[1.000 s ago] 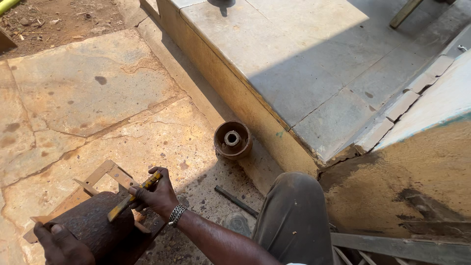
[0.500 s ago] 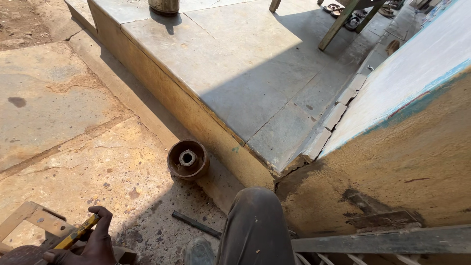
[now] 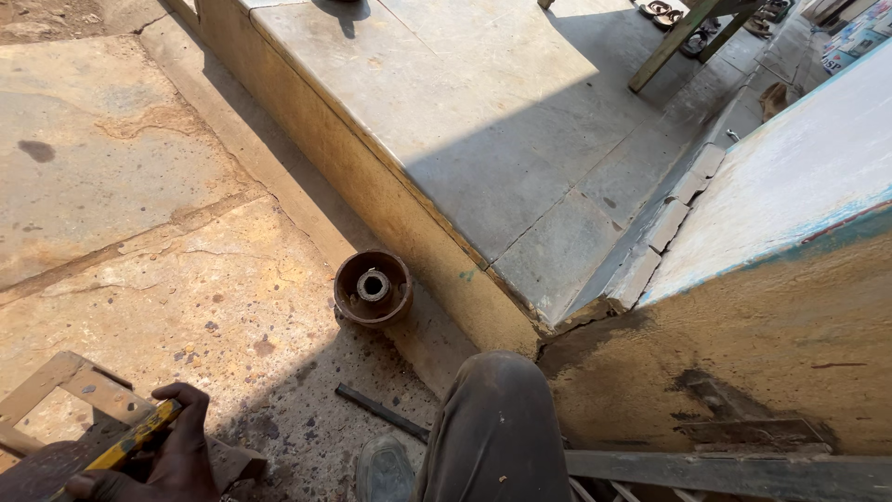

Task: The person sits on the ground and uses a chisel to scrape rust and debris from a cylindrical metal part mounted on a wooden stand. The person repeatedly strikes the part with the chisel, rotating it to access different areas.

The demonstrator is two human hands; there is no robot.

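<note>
My right hand (image 3: 172, 451) is at the bottom left edge, fingers closed around a yellow-handled tool (image 3: 125, 446). It rests on a dark rusty metal piece (image 3: 37, 474) that lies over a wooden frame (image 3: 56, 386). My left hand is out of the picture. A rusty round hub (image 3: 372, 288) with a hollow centre sits on the stone floor by the foot of the step, about an arm's reach beyond the hand. A short dark metal rod (image 3: 381, 412) lies on the floor between the hub and my shoe (image 3: 383, 469).
My bent knee (image 3: 502, 409) in grey trousers fills the bottom middle. A raised stone platform (image 3: 483, 139) runs diagonally behind the hub. A stained plaster wall (image 3: 743, 353) stands on the right. Cracked stone paving (image 3: 139, 204) spreads to the left.
The view has swung up and to the right, so the hub sits nearer the centre. My left hand and most of the dark metal piece have dropped out of view. The right hand keeps the yellow tool.
</note>
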